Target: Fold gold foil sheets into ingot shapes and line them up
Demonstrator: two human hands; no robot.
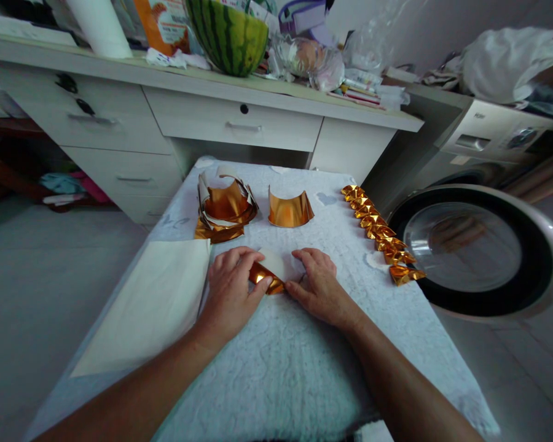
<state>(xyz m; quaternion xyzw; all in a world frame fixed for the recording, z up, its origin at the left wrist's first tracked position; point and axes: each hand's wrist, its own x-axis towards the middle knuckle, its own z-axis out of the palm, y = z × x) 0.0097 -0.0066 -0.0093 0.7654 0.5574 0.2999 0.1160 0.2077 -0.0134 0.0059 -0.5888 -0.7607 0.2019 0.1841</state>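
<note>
A sheet of gold foil paper (268,279), partly rolled, lies on the cloth-covered table between my hands. My left hand (233,279) is closed over its left part, with the thumb along the near side. Fingers apart, my right hand (320,282) rests at the right end, its thumb tip touching the foil's point. Beyond them stands a curved gold foil sheet (291,210). Left of that is a stack of curled gold foil sheets (225,205) with pale backs. A row of folded gold foil pieces (378,232) runs along the table's right side.
A cream paper sheet (147,304) lies on the left of the table (276,374). Behind is a white desk (230,120) bearing a cut watermelon (230,37), an orange packet (163,24) and plastic bags. On the right, a washing machine's round door (479,248) hangs open near the table edge.
</note>
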